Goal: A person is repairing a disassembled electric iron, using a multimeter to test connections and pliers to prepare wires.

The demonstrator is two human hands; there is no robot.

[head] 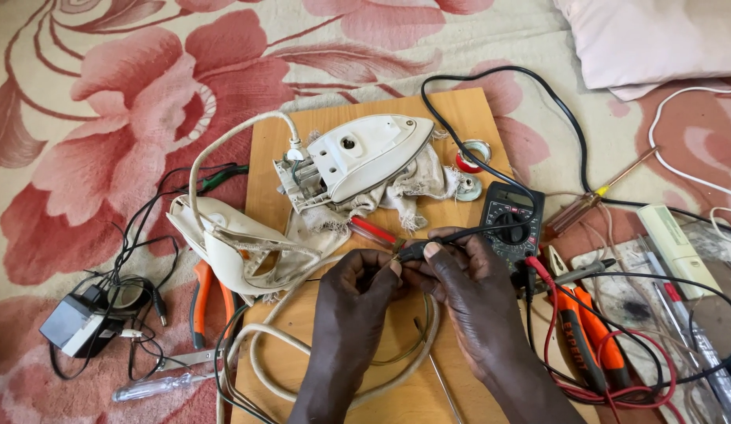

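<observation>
My left hand (351, 292) and my right hand (467, 289) meet at the middle of a wooden board (475, 126). Together they pinch a thin wire and the black probe tip (414, 250) of a multimeter (511, 220), which lies just right of my right hand. A white cord (259, 357) loops under both hands. Above them, an opened white clothes iron body (365, 153) rests on a frayed cloth (428, 177). Its detached white handle shell (240, 251) lies to the left.
Orange-handled pliers (202, 302) sit by the board's left edge and another orange-handled pair (585, 338) on the right among red and black leads. A power adapter (75, 323), clear screwdriver (157, 386), brown-handled screwdriver (581, 206), tape rolls (473, 157) and pillow (656, 39) surround it.
</observation>
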